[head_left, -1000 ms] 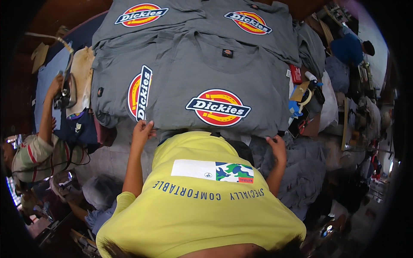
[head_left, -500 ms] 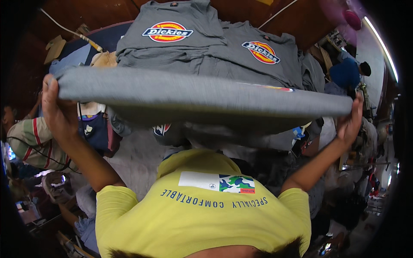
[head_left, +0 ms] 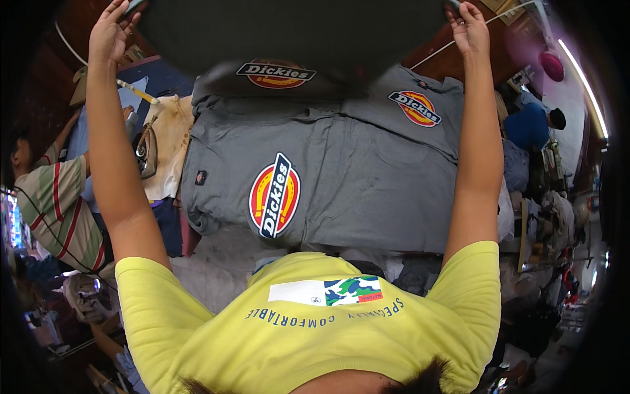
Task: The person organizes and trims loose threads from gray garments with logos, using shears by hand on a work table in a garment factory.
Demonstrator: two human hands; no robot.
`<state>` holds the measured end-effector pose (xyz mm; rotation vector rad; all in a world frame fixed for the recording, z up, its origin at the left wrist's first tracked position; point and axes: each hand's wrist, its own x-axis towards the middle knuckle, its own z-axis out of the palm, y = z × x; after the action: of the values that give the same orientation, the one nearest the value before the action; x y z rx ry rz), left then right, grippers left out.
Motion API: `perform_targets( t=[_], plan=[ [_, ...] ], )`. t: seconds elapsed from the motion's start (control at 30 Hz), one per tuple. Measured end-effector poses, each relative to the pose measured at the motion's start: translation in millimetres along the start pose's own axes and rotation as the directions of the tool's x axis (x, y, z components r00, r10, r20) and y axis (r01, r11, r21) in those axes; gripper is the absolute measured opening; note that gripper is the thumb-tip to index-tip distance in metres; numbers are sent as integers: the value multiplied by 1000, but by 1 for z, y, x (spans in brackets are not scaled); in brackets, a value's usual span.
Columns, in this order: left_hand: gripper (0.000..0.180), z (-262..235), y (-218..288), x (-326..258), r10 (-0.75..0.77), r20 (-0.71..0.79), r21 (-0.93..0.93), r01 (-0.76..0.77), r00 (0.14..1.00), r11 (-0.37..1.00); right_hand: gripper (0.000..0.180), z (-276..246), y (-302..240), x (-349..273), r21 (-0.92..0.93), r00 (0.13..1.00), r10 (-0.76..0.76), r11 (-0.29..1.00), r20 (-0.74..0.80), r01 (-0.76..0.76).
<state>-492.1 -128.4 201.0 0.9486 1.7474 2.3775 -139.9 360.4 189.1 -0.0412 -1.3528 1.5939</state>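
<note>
Overhead, both arms are stretched up toward the top of the frame, each hand pinching a corner of a dark grey garment (head_left: pixel 295 26) that spans the upper middle of the picture as a shadowed sheet. At upper left, the left hand (head_left: pixel 110 33) has its fingers curled narrow around the cloth's edge, thumb side toward the fabric; at upper right, the right hand (head_left: pixel 467 27) is closed in the same way on the opposite corner, though the very top of the frame cuts off the fingertips, so how much cloth each grip has gathered cannot be told for sure. Below the lifted piece, in the centre of the frame, a stack of grey shirts (head_left: pixel 341 184) with round red-and-yellow badges lies spread on the work surface, and an iron (head_left: pixel 147 150) rests on a stained cloth (head_left: pixel 172 141) at centre left, just beside the stack. A person in a striped shirt (head_left: pixel 52 203) stands at the left edge. To do this lift well, I judge the two grips should stay level and evenly taut so the cloth hangs flat without a sag, and the piece should come down square over the stack, well clear of the iron
</note>
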Motion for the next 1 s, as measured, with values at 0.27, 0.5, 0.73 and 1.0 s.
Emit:
perform_targets(
  t=[0.27,0.5,0.73,1.0],
  plan=[
    [29,-28,-142,11,-281,-4,-140,278,960,950,12,-35,100,-66,-62,945,300,949,-129,-310],
    [44,-28,-254,-91,-663,-178,268,684,727,678,20,-54,152,-219,-233,684,663,644,-304,-728],
    [19,62,-233,-225,-395,274,380,279,877,882,33,-163,89,-372,-890,898,328,251,-292,-381],
    [29,177,-162,-408,-450,675,695,-299,584,654,38,-203,-25,-504,-924,945,72,-244,-320,-294]
  ],
)
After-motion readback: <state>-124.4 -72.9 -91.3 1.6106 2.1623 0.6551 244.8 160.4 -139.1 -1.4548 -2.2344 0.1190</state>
